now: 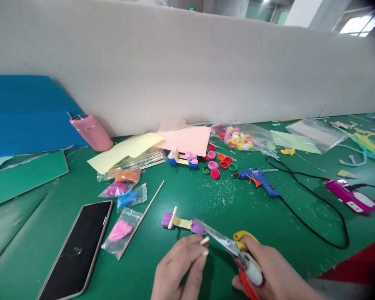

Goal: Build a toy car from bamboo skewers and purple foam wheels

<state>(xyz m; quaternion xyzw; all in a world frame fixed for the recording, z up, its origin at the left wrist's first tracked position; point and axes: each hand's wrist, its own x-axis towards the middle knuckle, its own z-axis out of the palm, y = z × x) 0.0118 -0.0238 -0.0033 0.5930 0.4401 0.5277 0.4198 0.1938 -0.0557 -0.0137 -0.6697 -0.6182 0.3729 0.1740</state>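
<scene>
Both hands work over the near part of the green table (131, 279), apart from each other but close. The left hand (178, 266) reaches in from the near edge with its fingers curled and bunched; the thumb and forefinger tips come almost together and point toward the far right. Pale tips show there; whether these are nails or a small held piece cannot be told. The right hand (270, 264) comes in from the near right, wrist slanting inward, and is closed on a pair of scissors (233, 248). One digit lies against the yellow handle, and another is bent beside the red one. The blades point toward the far left, beyond the left fingertips; how far they are parted cannot be judged.

A small model (183, 223) with purple ends, a pale strip and an upright stick stands on the table just beyond the left hand. Its right end is at the scissor tip; contact is not certain. A second model (183, 161), with blue and pink parts, stands nearer the far edge. A phone (78, 250) lies toward the near left corner, and a glue gun (259, 181) lies on the right half.
</scene>
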